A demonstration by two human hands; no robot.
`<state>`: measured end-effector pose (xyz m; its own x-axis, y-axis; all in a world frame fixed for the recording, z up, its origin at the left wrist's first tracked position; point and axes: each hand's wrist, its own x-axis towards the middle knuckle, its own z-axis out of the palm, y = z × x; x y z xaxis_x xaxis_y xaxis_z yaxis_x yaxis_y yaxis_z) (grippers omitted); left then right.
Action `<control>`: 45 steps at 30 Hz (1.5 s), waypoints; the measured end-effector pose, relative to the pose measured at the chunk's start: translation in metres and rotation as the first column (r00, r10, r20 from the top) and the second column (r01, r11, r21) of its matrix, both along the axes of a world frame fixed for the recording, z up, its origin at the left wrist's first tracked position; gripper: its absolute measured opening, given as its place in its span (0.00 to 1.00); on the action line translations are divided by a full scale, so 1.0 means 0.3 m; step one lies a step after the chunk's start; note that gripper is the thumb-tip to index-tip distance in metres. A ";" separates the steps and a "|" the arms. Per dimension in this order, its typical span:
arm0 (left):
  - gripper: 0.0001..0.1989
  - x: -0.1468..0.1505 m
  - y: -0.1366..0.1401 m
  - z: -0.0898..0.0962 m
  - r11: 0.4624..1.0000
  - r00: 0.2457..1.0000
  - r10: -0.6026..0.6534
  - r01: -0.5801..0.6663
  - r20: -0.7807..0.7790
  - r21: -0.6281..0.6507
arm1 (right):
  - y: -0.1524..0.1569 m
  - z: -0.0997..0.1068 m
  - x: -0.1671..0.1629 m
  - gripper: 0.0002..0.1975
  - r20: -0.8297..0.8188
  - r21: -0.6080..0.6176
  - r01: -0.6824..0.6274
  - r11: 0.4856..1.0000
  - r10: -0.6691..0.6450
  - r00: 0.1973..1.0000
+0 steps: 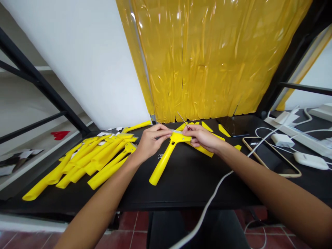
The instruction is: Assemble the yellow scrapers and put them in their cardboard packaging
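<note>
A yellow plastic scraper (166,160) with a round handle and a wide head lies at the middle of the black table, its handle pointing toward me. My left hand (153,140) pinches the left end of its head, where a pale strip runs along the edge. At the other end of the head, my right hand (201,137) is closed around a thin screwdriver (182,118), its metal shaft tilted up and left. Those fingers also touch the scraper. Some small metal screws (160,156) lie just left of the handle.
A pile of yellow scrapers (98,154) covers the table's left side. Yellow flat pieces (224,130) lie behind my right hand. To the right are a phone (272,155), a dark tablet (233,125), chargers and a power strip (306,136). A white cable (220,183) crosses in front of my right forearm.
</note>
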<state>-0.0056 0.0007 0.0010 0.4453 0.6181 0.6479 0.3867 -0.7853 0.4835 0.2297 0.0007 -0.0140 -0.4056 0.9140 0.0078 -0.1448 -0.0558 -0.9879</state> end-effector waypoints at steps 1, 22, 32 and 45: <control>0.09 0.004 -0.003 -0.004 1.000 1.000 -0.008 0.009 -0.022 0.015 | -0.001 0.000 -0.001 0.13 0.003 0.006 -0.003 1.000 0.003 1.000; 0.09 -0.010 0.000 0.010 0.976 0.995 -0.051 0.033 -0.080 -0.217 | -0.009 -0.005 -0.012 0.15 -0.025 -0.018 -0.042 0.999 0.041 0.999; 0.09 -0.011 0.013 0.002 0.914 0.999 -0.033 0.042 0.030 -0.403 | -0.015 -0.003 -0.013 0.14 0.012 0.019 -0.046 0.999 0.046 0.999; 0.13 -0.013 0.003 0.012 0.982 0.992 -0.078 0.060 -0.098 -0.179 | -0.024 0.004 -0.019 0.11 -0.009 -0.001 -0.035 0.999 0.035 0.999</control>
